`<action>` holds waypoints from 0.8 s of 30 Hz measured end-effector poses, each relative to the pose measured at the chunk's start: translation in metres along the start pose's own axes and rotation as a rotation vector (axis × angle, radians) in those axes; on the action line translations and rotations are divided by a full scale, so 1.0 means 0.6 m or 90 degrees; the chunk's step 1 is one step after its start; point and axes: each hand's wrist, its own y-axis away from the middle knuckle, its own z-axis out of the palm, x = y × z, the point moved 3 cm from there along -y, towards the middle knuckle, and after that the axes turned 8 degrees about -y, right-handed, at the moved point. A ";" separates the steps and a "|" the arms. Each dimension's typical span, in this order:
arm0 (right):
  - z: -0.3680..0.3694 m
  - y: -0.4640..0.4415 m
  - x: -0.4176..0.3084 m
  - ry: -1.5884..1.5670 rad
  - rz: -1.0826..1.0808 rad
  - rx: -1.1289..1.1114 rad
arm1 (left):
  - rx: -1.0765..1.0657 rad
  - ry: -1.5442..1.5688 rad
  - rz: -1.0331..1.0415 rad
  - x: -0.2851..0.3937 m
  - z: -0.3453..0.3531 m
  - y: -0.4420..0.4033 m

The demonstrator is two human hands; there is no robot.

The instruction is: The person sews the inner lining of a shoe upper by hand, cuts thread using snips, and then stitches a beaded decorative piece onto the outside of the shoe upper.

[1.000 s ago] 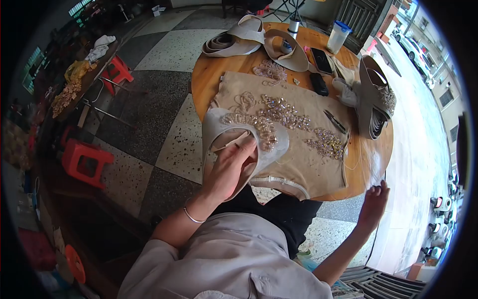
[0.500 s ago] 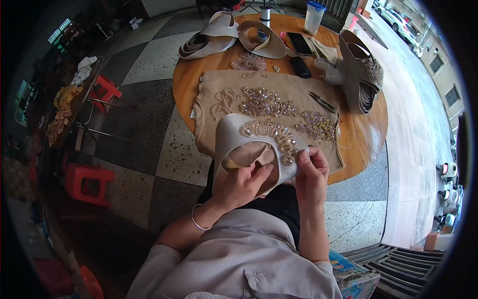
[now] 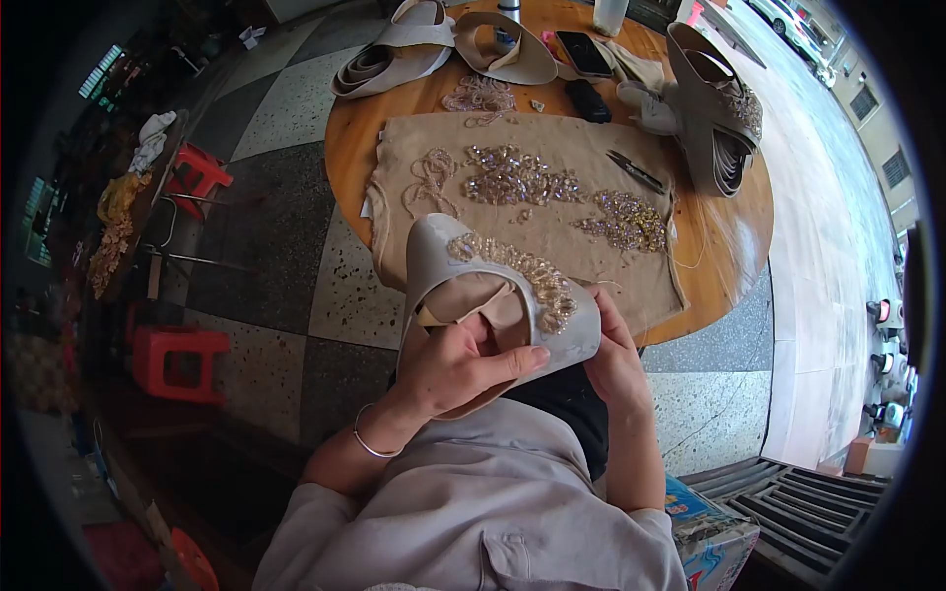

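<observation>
A stiff beige fabric piece, curved into a loop, is held up over my lap in front of the table. Along its upper edge runs a band of clear and golden beads. My left hand is closed on its near edge, fingers inside the opening and thumb pressed on the outside. Around its right end my right hand is closed, with some fingers hidden behind the piece. Just beyond, a tan cloth carries loose clear beads, golden beads and a strand of small beads.
Thread snips lie on the cloth. Around it on the round wooden table are more curved beige pieces, a beaded stack, a phone and a black case. Red stools stand at left.
The beige piece has moved slightly left and turned, showing more of its plain right end. My left thumb now lies along its edge, and my right hand has shifted from the beads' end to behind it.
</observation>
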 end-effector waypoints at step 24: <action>-0.014 0.030 0.005 0.145 -0.100 -0.123 | -0.058 -0.003 -0.038 -0.008 0.000 -0.011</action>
